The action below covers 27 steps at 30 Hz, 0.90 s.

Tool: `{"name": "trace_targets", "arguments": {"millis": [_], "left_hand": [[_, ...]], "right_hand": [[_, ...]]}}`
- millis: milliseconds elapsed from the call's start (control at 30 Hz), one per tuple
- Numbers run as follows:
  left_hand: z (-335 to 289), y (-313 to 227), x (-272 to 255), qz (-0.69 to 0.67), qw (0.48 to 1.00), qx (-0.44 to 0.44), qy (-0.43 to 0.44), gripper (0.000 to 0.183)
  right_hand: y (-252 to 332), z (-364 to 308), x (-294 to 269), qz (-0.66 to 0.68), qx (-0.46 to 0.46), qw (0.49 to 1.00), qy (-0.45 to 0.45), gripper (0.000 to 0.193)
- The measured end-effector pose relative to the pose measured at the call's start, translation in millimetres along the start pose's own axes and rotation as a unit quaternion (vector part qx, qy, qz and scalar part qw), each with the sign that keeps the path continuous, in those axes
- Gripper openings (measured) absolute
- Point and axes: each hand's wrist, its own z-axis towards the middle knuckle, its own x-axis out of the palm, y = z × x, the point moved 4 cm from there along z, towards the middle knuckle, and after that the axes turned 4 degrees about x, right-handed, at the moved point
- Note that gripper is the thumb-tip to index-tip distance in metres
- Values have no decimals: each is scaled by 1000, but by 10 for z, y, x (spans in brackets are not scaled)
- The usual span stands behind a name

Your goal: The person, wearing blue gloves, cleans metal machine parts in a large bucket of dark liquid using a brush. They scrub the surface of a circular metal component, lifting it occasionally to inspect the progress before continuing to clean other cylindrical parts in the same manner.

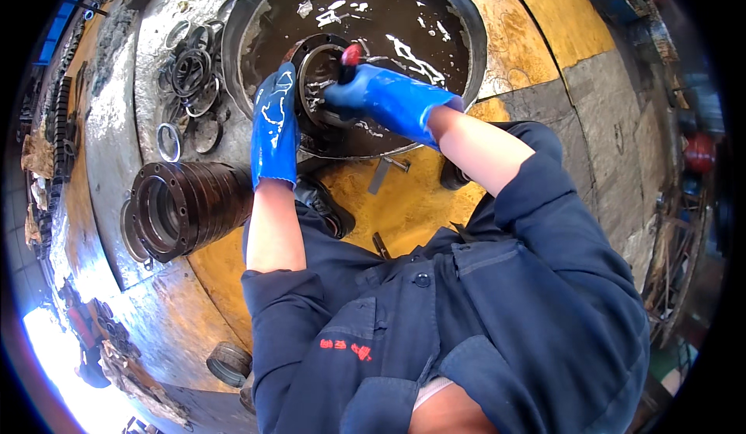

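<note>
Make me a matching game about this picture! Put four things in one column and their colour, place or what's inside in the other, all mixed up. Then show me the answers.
Things:
1. round tub
2. gloves
3. thin rings
4. red-ended tool

Clues:
A. in a loose heap, left of the tub
B. sticking up from the right hand
C. has murky brown liquid in it
D. bright, shiny blue

Right pairs:
1-C
2-D
3-A
4-B
</note>
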Motion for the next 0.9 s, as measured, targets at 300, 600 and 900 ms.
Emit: {"name": "trace_targets", "arguments": {"millis": [300,600,900], "left_hand": [[36,-1,1,-48,996,-72,-22,58],[96,-18,-22,-33,994,-96,-26,59],[77,-118,56,-8,995,-101,-25,59]], "right_hand": [[-278,754,189,-621,-124,770,-80,28],[-274,418,423,-578,-495,643,-84,32],[-428,872,46,-473,-183,841,-190,27]]}}
